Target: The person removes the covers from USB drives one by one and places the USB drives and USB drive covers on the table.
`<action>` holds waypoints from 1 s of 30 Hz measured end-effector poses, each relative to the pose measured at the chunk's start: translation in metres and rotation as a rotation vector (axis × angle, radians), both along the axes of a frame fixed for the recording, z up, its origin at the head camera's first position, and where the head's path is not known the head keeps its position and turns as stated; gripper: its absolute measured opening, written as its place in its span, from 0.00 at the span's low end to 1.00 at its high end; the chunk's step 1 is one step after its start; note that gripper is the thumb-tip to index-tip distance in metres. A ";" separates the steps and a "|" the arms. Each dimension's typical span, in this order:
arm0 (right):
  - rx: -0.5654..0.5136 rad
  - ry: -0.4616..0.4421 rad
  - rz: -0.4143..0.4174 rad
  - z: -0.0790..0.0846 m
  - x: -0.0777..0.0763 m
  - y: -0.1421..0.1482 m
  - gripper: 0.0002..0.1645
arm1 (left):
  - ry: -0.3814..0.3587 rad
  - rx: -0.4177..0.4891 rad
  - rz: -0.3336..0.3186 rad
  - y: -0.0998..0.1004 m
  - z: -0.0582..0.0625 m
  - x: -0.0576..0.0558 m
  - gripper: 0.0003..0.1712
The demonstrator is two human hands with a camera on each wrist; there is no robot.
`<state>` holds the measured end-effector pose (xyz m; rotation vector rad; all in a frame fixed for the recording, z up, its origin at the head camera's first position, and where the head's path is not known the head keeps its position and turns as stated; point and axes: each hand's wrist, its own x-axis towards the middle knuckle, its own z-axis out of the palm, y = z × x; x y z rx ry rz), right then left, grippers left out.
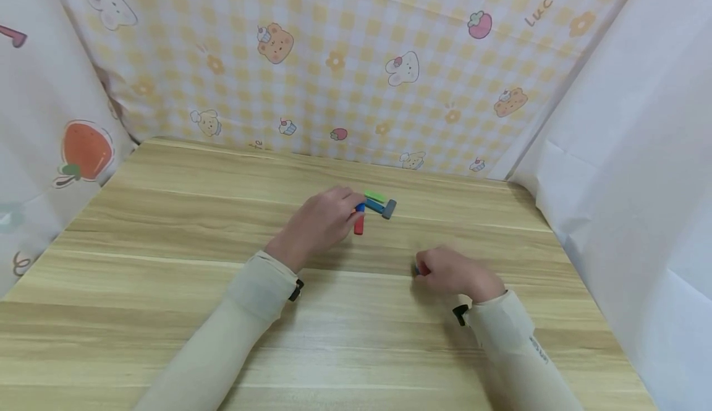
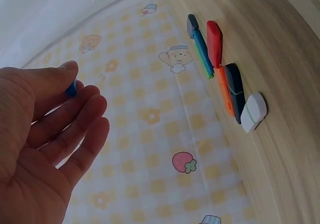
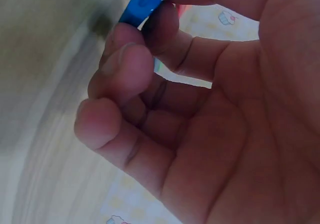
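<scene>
Two blue pieces are in the hands, one in each, and the hands are well apart. The left hand (image 1: 328, 216) pinches the first blue piece (image 2: 71, 88) between thumb and fingertip, its other fingers loosely bent, near seven more pieces on the counter (image 1: 334, 349): one red (image 1: 358, 224), one green (image 1: 375, 196), one teal (image 1: 374, 206), one grey (image 1: 389, 209), one orange (image 2: 224, 87), one dark (image 2: 234, 79) and one white (image 2: 257, 106). The right hand (image 1: 450, 271) pinches the second blue piece (image 3: 145, 4) near the counter, closer to the person and to the right of the seven, its remaining fingers curled in. In the right wrist view that piece's long axis slants from upper right to lower left, the lower end pointing away from the palm. The first blue piece is mostly covered by fingers; its visible bit stands roughly upright in the left wrist view, though its full direction cannot be told. From the head view, red runs away from the person, green and teal lie nearly parallel, slanting down to the right, and grey slants the opposite way at teal's right end. In the left wrist view, orange lies alongside dark, and white sits just beside dark's end.
</scene>
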<state>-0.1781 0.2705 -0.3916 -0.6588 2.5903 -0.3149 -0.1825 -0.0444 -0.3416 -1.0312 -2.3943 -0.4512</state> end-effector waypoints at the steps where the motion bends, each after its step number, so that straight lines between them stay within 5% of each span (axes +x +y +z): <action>1: 0.007 -0.010 -0.004 0.003 0.003 -0.002 0.12 | -0.002 0.000 0.000 0.000 0.000 0.000 0.12; 13: 0.014 -0.075 -0.097 0.039 0.030 -0.035 0.17 | -0.024 -0.019 0.015 0.004 -0.002 0.004 0.12; 24: 0.024 -0.102 -0.125 0.040 0.027 -0.031 0.15 | -0.174 -0.005 -0.025 0.021 -0.010 0.009 0.13; 30: 0.013 0.015 -0.128 0.052 0.019 -0.028 0.10 | -0.232 -0.036 -0.043 0.035 -0.014 0.011 0.16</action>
